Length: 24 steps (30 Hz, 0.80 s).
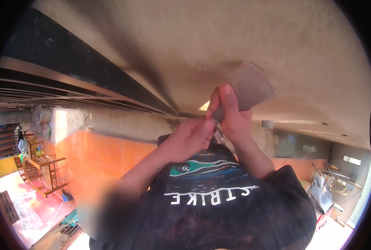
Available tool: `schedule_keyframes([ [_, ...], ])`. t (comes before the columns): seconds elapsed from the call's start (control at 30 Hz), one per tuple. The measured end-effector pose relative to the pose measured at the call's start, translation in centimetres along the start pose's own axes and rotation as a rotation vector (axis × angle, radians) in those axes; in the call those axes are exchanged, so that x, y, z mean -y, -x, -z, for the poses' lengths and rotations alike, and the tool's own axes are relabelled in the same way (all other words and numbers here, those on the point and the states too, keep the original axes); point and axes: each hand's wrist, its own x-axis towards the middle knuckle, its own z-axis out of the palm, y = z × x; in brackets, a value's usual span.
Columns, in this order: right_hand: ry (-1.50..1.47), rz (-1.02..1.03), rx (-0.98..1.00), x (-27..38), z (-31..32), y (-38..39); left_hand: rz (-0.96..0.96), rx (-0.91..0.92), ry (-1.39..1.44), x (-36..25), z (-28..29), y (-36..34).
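Note:
A wide flat scraper, like a putty knife, is held up in front of my chest, its grey blade [254, 86] spread toward the upper right. My right hand [231, 110] is closed around it near the base of the blade, thumb lying along the blade side. Just to the lower left, my left hand [195, 132] wraps round the handle end, and the two hands nearly touch. Behind the blade stretches a beige plastered surface [185, 46]; whether the blade edge touches it I cannot tell.
Dark metal beams [68, 54] run along the upper left beside the plaster. An orange wall [96, 152] lies beyond my left arm, with a wooden chair [41, 171] at far left. A grey sheet-like bundle [321, 193] and poles are at far right.

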Motion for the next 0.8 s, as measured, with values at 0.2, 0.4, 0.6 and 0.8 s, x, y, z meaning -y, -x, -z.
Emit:
schedule_keyframes([
  [0.2, 0.039, 0.023, 0.037, -0.6, 0.2, -0.4, 0.127, 0.042, 0.102, 0.3, 0.6, -0.5],
  [0.4, 0.170, -0.244, -0.009, -1.4, 0.4, -0.3, 0.130, 0.049, 0.038, 0.4, 0.7, -0.1],
  [0.6, 0.066, -0.073, 0.004, -1.3, 0.1, 0.2, 0.054, 0.045, 0.056, 0.3, 0.4, 0.1],
  [0.8, 0.018, -0.008, 0.035, -0.1, -0.2, -0.3, 0.001, 0.097, 0.130, 0.1, 0.1, 0.1],
])
